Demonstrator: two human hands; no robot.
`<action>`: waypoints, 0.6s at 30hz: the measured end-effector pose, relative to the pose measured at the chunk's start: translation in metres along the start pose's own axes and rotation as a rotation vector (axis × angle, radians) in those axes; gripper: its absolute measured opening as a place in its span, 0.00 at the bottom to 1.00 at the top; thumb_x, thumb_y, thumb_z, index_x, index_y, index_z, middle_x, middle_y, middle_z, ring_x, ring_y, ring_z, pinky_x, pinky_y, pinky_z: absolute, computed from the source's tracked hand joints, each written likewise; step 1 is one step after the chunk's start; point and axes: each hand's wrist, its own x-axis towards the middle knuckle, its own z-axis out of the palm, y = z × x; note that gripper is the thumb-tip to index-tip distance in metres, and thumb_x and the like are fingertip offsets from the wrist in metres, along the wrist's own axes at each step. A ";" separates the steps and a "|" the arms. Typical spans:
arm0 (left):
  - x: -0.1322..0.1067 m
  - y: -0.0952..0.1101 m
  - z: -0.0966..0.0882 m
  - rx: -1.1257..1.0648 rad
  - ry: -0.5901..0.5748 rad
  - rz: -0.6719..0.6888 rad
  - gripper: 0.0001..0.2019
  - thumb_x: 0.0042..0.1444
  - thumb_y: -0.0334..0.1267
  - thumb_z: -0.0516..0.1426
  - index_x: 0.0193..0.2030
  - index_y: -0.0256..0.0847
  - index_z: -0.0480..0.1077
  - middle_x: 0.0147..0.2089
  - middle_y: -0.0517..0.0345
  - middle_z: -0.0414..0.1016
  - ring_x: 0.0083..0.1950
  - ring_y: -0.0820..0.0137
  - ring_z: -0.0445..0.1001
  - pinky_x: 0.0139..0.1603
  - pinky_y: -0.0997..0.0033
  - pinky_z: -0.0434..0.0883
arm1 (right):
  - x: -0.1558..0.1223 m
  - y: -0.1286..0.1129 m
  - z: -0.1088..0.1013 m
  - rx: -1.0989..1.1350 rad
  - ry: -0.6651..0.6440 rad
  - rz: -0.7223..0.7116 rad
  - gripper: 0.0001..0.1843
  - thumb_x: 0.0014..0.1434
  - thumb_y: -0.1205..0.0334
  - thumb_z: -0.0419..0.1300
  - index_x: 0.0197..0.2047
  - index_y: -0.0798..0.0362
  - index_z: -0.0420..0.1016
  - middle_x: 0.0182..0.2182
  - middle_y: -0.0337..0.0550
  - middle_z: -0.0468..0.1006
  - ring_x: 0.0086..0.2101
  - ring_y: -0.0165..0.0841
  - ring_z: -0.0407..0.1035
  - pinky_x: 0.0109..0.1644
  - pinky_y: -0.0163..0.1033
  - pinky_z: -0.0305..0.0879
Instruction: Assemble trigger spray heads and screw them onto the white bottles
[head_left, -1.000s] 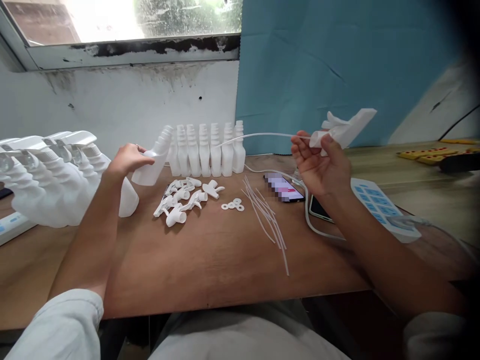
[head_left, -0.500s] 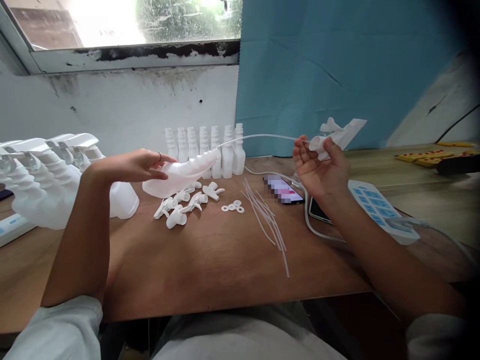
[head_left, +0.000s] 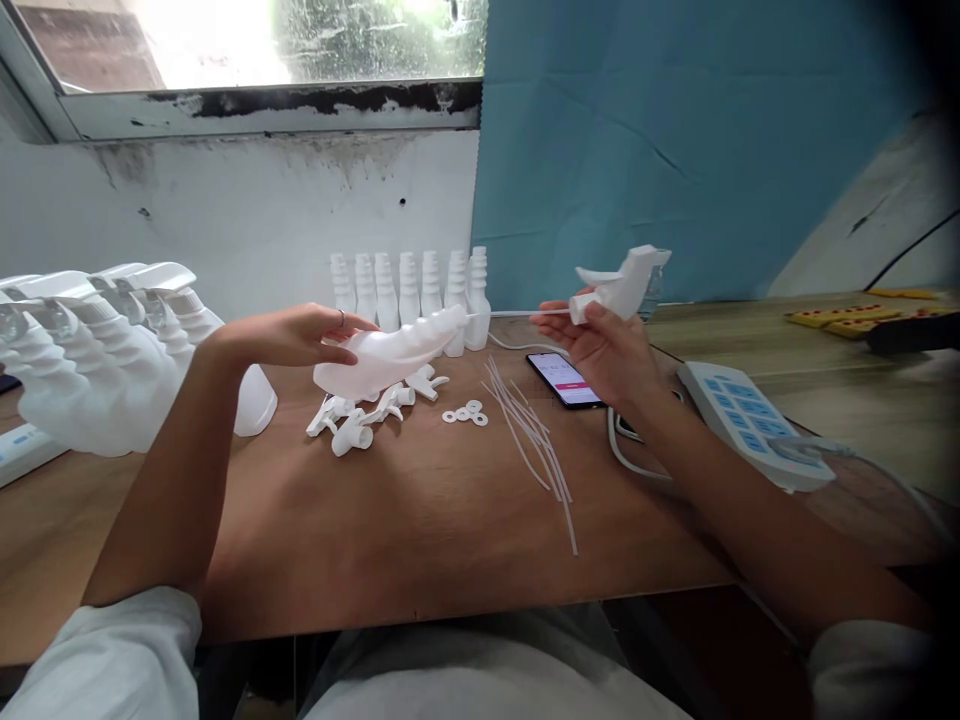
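So on my feed the bottle [head_left: 397, 347] sits just right of my left fingers [head_left: 339, 354], gripped near its base, long axis sideways, neck tipped up toward my right fingers [head_left: 604, 320], which hold the sprayer [head_left: 621, 291].

One head-worn view, facing forward and down

The camera looked from close above the near edge of the table [head_left: 450, 560]; the person's clothing [head_left: 487, 668] lay nearest, the left hand [head_left: 304, 335] and right hand [head_left: 611, 352] midway, and the wall [head_left: 300, 220], window [head_left: 382, 45] and blue sheet [head_left: 675, 150] at the far side.
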 end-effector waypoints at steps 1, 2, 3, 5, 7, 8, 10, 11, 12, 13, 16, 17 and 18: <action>0.002 0.004 0.003 -0.006 -0.032 0.036 0.24 0.56 0.43 0.59 0.61 0.56 0.67 0.49 0.60 0.76 0.48 0.64 0.75 0.44 0.74 0.69 | -0.001 0.001 0.007 -0.042 -0.053 0.002 0.19 0.46 0.55 0.72 0.38 0.54 0.72 0.37 0.52 0.82 0.39 0.42 0.78 0.48 0.49 0.72; 0.004 0.008 0.006 -0.017 -0.060 0.070 0.24 0.57 0.43 0.58 0.61 0.56 0.67 0.49 0.60 0.76 0.48 0.64 0.75 0.44 0.74 0.69 | -0.002 0.001 0.015 -0.080 -0.099 0.000 0.19 0.48 0.55 0.71 0.38 0.55 0.73 0.37 0.53 0.82 0.40 0.42 0.78 0.48 0.50 0.72; 0.006 0.013 0.009 -0.040 -0.083 0.101 0.23 0.57 0.43 0.59 0.61 0.56 0.67 0.49 0.60 0.76 0.48 0.64 0.75 0.44 0.74 0.69 | -0.002 0.000 0.023 -0.113 -0.134 -0.004 0.18 0.48 0.56 0.71 0.38 0.56 0.73 0.37 0.53 0.82 0.40 0.42 0.77 0.48 0.50 0.72; 0.008 0.023 0.014 -0.120 -0.114 0.159 0.23 0.56 0.43 0.59 0.60 0.53 0.67 0.48 0.58 0.76 0.48 0.64 0.75 0.44 0.74 0.70 | -0.001 -0.003 0.039 -0.159 -0.195 0.005 0.17 0.50 0.59 0.71 0.40 0.57 0.74 0.39 0.53 0.81 0.42 0.40 0.76 0.48 0.48 0.72; 0.007 0.033 0.017 -0.229 -0.139 0.226 0.24 0.56 0.43 0.59 0.60 0.50 0.67 0.50 0.56 0.76 0.49 0.64 0.75 0.44 0.73 0.71 | 0.003 -0.007 0.055 -0.173 -0.236 0.013 0.17 0.50 0.60 0.71 0.41 0.57 0.74 0.39 0.50 0.81 0.41 0.38 0.76 0.46 0.44 0.73; 0.007 0.037 0.018 -0.284 -0.155 0.254 0.24 0.56 0.42 0.60 0.60 0.48 0.66 0.52 0.54 0.75 0.50 0.64 0.75 0.45 0.72 0.72 | 0.006 -0.009 0.063 -0.168 -0.248 0.010 0.16 0.50 0.60 0.71 0.40 0.56 0.74 0.38 0.49 0.81 0.40 0.37 0.76 0.45 0.43 0.73; 0.006 0.043 0.020 -0.368 -0.190 0.284 0.24 0.56 0.41 0.60 0.59 0.46 0.64 0.54 0.52 0.73 0.51 0.65 0.74 0.44 0.71 0.73 | 0.012 -0.012 0.076 -0.139 -0.264 -0.013 0.15 0.50 0.61 0.71 0.39 0.56 0.74 0.35 0.46 0.80 0.38 0.36 0.76 0.44 0.42 0.73; 0.005 0.045 0.022 -0.395 -0.206 0.284 0.24 0.55 0.41 0.60 0.59 0.46 0.63 0.54 0.52 0.73 0.51 0.65 0.74 0.43 0.72 0.73 | 0.014 -0.012 0.083 -0.120 -0.269 -0.027 0.14 0.50 0.62 0.71 0.38 0.56 0.74 0.34 0.45 0.80 0.38 0.36 0.76 0.45 0.42 0.73; 0.006 0.046 0.024 -0.415 -0.223 0.281 0.24 0.55 0.40 0.60 0.58 0.45 0.63 0.53 0.52 0.73 0.50 0.65 0.74 0.42 0.72 0.74 | 0.015 -0.011 0.089 -0.094 -0.283 -0.028 0.13 0.51 0.63 0.70 0.37 0.56 0.74 0.33 0.44 0.80 0.37 0.36 0.76 0.45 0.43 0.73; 0.006 0.047 0.026 -0.426 -0.237 0.277 0.24 0.55 0.40 0.60 0.58 0.45 0.62 0.53 0.52 0.72 0.49 0.65 0.75 0.41 0.72 0.74 | 0.015 -0.009 0.096 -0.059 -0.303 -0.016 0.12 0.52 0.62 0.69 0.37 0.56 0.73 0.33 0.44 0.80 0.37 0.36 0.76 0.45 0.44 0.73; 0.010 0.049 0.036 -0.397 -0.280 0.263 0.26 0.54 0.41 0.61 0.58 0.43 0.59 0.54 0.50 0.71 0.47 0.66 0.75 0.40 0.72 0.74 | 0.008 0.002 0.111 0.059 -0.359 0.079 0.13 0.56 0.54 0.65 0.35 0.54 0.70 0.31 0.42 0.78 0.31 0.35 0.76 0.39 0.45 0.74; 0.012 0.050 0.040 -0.369 -0.298 0.255 0.27 0.53 0.42 0.61 0.58 0.43 0.59 0.55 0.49 0.70 0.47 0.65 0.75 0.41 0.71 0.74 | 0.005 0.006 0.114 0.080 -0.374 0.115 0.14 0.57 0.53 0.64 0.35 0.54 0.69 0.29 0.40 0.77 0.28 0.34 0.75 0.36 0.43 0.74; 0.014 0.050 0.043 -0.338 -0.320 0.247 0.28 0.52 0.43 0.63 0.58 0.43 0.59 0.56 0.48 0.69 0.49 0.64 0.74 0.42 0.70 0.74 | 0.001 0.010 0.117 0.087 -0.386 0.145 0.14 0.57 0.52 0.64 0.34 0.54 0.68 0.27 0.39 0.76 0.26 0.32 0.73 0.33 0.41 0.73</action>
